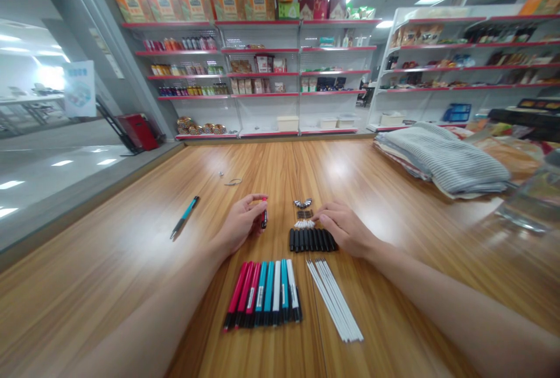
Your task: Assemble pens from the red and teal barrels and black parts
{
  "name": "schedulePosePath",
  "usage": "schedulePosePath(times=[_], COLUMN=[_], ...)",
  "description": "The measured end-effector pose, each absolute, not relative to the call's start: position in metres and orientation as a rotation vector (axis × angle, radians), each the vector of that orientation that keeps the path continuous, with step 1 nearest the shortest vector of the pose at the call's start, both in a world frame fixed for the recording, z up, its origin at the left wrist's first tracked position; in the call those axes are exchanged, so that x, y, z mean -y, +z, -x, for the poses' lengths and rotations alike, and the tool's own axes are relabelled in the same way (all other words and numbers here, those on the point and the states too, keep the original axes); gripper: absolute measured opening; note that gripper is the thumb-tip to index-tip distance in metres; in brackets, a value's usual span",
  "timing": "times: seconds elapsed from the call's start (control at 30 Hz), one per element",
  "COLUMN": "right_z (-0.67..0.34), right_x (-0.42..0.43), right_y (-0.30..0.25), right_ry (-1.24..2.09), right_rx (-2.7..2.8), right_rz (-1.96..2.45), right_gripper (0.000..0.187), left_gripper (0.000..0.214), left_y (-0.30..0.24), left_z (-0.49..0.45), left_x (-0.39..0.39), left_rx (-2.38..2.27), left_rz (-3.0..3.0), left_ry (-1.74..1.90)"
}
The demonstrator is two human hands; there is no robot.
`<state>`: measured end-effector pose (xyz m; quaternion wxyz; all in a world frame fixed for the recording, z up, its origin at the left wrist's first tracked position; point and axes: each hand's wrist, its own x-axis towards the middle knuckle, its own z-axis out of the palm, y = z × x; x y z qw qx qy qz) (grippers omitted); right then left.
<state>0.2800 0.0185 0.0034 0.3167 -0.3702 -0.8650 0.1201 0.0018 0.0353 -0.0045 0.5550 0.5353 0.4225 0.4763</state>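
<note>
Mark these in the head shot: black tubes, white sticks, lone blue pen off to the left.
Black tubes (313, 240): head view, middle of the row.
White sticks (336, 302): head view, middle of the bundle.
Lone blue pen (185, 217): head view, mid-barrel.

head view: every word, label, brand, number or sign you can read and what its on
No text is clearly readable.
Pale stickers on the pen barrels: print too small.
Orange boxes on the top shelf: lettering blurred.
White poster at the left: blurred.
Other shelf goods: too small or blurred.
</note>
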Motion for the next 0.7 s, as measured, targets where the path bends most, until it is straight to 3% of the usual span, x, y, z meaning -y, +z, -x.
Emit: schedulePosePath(times=[0.7], right_z=[-0.2783], right_x=[-0.0180], right_y=[0.0047], right_ry=[0.275], right_rx=[2.268], right_rz=[0.971], right_gripper=[0.044], left_gripper=[0.046], left_y=[-0.0026], left_z=[-0.0025], left_x=[-0.0349], left_rx=[-1.003], left_rz=[-1.297], left_ry=[1.117])
